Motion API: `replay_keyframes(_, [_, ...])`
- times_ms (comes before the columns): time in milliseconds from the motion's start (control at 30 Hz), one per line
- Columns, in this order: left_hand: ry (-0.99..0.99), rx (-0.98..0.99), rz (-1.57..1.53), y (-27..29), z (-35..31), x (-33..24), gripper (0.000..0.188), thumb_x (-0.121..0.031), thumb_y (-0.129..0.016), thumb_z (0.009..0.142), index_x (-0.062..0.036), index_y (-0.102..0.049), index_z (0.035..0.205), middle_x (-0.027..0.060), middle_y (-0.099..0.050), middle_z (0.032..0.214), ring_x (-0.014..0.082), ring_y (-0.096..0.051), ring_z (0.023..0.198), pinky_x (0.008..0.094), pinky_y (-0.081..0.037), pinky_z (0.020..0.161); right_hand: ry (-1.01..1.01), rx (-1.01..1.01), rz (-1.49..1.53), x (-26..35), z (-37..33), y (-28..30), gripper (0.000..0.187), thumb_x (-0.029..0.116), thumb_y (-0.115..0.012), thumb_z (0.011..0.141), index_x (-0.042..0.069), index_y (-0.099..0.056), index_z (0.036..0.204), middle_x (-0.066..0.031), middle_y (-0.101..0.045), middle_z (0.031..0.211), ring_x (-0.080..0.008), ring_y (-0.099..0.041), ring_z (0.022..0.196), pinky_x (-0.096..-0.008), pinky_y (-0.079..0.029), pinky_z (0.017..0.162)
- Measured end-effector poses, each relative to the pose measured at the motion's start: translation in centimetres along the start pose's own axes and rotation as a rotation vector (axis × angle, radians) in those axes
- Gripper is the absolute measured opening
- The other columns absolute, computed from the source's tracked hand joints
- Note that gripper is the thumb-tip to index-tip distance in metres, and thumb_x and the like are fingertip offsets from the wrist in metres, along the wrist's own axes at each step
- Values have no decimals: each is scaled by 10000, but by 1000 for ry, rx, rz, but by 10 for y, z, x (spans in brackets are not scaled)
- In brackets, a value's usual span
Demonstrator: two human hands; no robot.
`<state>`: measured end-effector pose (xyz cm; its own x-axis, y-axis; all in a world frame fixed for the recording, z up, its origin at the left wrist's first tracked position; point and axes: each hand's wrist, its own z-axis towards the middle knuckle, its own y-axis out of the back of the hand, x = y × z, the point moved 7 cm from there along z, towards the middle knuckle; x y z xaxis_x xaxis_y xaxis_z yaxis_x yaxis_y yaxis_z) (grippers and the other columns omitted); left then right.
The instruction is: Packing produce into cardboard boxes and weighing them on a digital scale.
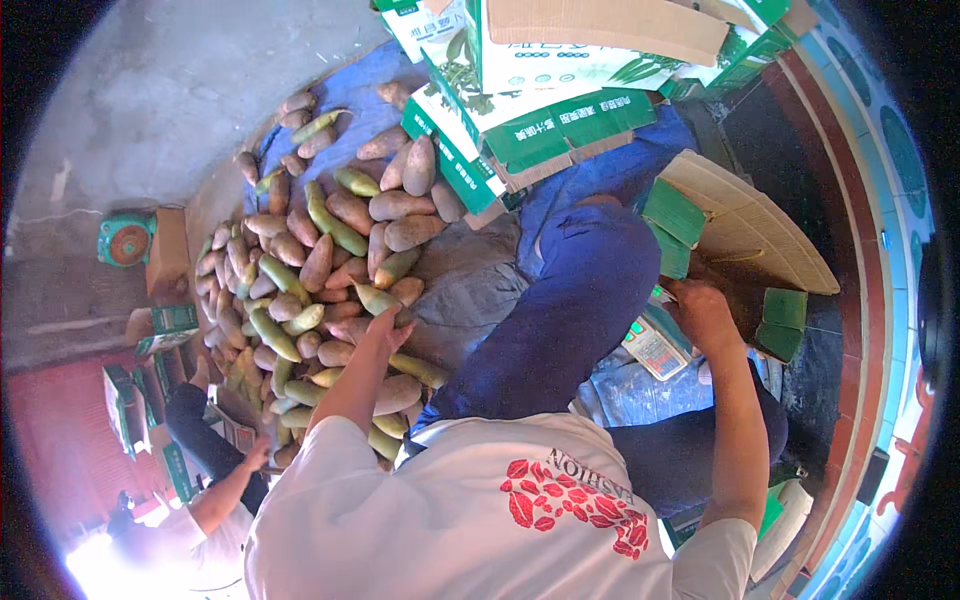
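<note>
A large heap of long radishes [320,260], some green and some coated in brown earth, spreads out on my left. My left hand [392,328] is closed around a pale green radish [376,300] at the heap's right edge. On my right, my right hand [700,308] is curled beside an open cardboard box [745,225] with green flaps. Its fingertips are partly hidden, and what they hold cannot be made out. Just below that hand lies a white digital scale [655,345] with a lit green display, close to my bent knee.
Green-and-white printed cartons [560,70] are stacked ahead of me. At lower left another person's arm [225,495] reaches toward the heap, near more cartons [130,405]. A green round fan-like object [127,240] stands by the grey wall. Blue sheeting [350,90] lies beneath the radishes.
</note>
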<state>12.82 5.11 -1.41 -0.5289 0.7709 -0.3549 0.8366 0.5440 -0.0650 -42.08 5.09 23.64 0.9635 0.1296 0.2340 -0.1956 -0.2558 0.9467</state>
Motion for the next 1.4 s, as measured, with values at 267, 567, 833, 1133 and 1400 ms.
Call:
replay_keyframes(267, [49,10,-22,-30,-68,12,360,-218,-530,879,-37,-375,1149,148,-482,1015,318,-557,877,363,-542,687,-51,30,-52,2,-8,10,212,204,-619,756,40,-593,888,-179,-621,800,-340,-614,779,-446,-492,682])
replay_keyframes(567, [52,255,223,-77,-140,20,374,-232,-506,889,-47,-393,1194,162,-485,1110,321,-555,944,356,-530,691,-18,-38,-59,-3,-20,10,259,179,-618,743,60,-585,971,-175,-631,812,-342,-616,787,-446,-497,689])
replay_keyframes(833, [-248,555,415,-172,-212,-36,427,-275,-573,846,0,-463,1153,134,-577,1048,289,-590,922,326,-502,753,-67,-59,-37,-11,-34,12,309,189,-636,737,84,-579,1022,-164,-636,831,-341,-617,802,-444,-500,683])
replay_keyframes(1133, [-694,861,614,-273,-331,-74,498,-371,-572,829,14,-495,1136,136,-624,954,206,-624,766,298,-495,702,-101,-194,30,-22,-56,45,277,325,-574,810,63,-619,887,-160,-637,812,-332,-615,803,-449,-488,676])
replay_keyframes(1400, [-677,1107,759,-362,-390,-29,415,-326,-547,855,34,-523,1061,165,-616,907,254,-626,807,345,-506,733,-350,-410,36,-61,-81,84,248,302,-553,832,61,-608,854,-148,-631,791,-321,-613,786,-432,-485,679])
